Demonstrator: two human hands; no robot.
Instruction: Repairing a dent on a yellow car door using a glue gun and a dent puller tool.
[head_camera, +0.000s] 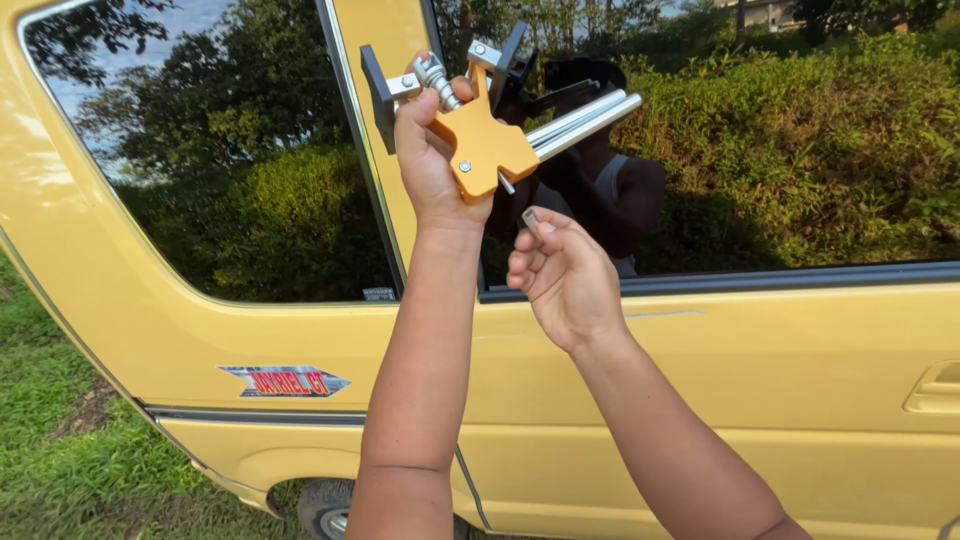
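My left hand (432, 150) gripping orange metal puller tool with silver handles (485, 140), palm hides part; right hand (565, 275) pinching small grey metal stub (530, 219), mostly buried between fingertips.

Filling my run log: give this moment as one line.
left hand: holds orange puller tool | right hand: pinches small metal piece | behind: yellow van door

Bright warm sunlight, low angle, from behind camera. Yellow van door (760, 380) evenly lit, slight glare upper left. Window glass (800, 150) mirrors sunlit bushes, dark silhouette of person. Focus sharp; no motion blur.
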